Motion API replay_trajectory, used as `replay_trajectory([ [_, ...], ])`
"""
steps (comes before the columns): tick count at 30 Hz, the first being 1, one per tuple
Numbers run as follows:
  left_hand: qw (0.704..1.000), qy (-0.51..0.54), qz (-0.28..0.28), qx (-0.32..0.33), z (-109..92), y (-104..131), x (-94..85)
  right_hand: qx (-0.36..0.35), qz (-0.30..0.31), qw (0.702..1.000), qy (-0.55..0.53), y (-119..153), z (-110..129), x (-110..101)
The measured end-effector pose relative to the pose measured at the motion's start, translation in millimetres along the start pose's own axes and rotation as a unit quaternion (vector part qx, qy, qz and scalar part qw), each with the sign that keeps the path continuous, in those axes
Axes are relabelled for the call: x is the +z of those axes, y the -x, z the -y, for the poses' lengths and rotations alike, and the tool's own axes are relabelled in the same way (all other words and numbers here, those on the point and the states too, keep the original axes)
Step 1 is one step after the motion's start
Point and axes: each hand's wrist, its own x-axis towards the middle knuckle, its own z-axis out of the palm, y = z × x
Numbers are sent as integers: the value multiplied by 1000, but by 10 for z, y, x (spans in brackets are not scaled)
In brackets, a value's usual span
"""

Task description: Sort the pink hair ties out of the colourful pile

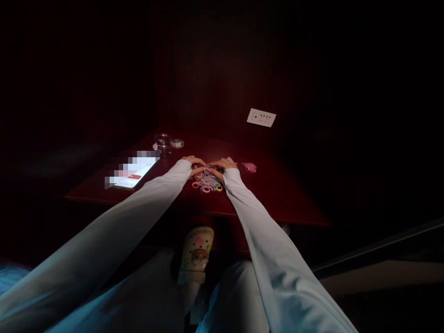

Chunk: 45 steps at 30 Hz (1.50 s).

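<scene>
A small pile of colourful hair ties (207,181), in pink, grey, yellow and other pastel shades, lies near the front of the dark red table. My left hand (194,162) reaches in from the left, its fingers bent and pinched at the far side of the pile. From the right, my right hand (224,164) meets it, fingertips closed against those of the left. Both seem to grip a hair tie there, though the exact piece is too small to make out. A separate bunch of pink hair ties (250,167) rests to the right of my right hand.
On the left of the table (277,199) lies a phone (133,175) with a lit screen, partly blurred out. Behind it stand a clear jar (163,140) and a round lid (177,144). A white socket plate (261,117) is on the back wall. Below is a clog (196,254).
</scene>
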Motion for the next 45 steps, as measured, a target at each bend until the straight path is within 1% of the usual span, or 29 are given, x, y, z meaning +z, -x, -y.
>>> replay_trajectory([
  [9, 1000, 2, 9, -10, 2, -4, 4, 5, 8, 999, 37, -10, 50, -25],
  [12, 1000, 1, 11, -3, -11, -1, -2, 11, -10, 999, 28, -19, 45, -5],
  [15, 1000, 10, 10, 6, -2, 5, 2, 38, -57, 998, 2, -60, -49, -2],
  [17, 1000, 22, 8, 10, 18, 8, 13, 81, -104, 991, -13, -88, -169, -51],
  [18, 1000, 26, 5, 10, 29, 10, 19, 115, -133, 984, -17, -91, -240, -97],
  [19, 1000, 28, 2, 8, 40, 12, 27, 160, -161, 974, -18, -82, -313, -157],
  [21, 1000, 24, -2, 4, 55, 16, 40, 266, -229, 937, 2, -26, -459, -309],
  [22, 1000, 21, -2, 1, 59, 18, 46, 315, -245, 917, 21, 20, -527, -393],
  [23, 1000, 20, -1, 0, 59, 20, 51, 348, -254, 901, 44, 74, -591, -475],
  [24, 1000, 21, 0, -1, 58, 22, 55, 368, -259, 890, 69, 131, -650, -552],
  [26, 1000, 25, -2, -1, 53, 26, 58, 391, -245, 880, 108, 236, -754, -672],
  [29, 1000, 28, -6, 3, 49, 28, 53, 397, -224, 880, 137, 330, -872, -748],
  [34, 999, 32, -2, 8, 61, 27, 50, 388, -188, 892, 139, 333, -992, -701],
  [40, 999, 35, -5, 11, 70, 27, 60, 401, -214, 884, 112, 366, -1063, -637],
  [45, 1000, 27, -3, -7, 44, 32, 52, 395, -219, 886, 102, 391, -1030, -639],
])
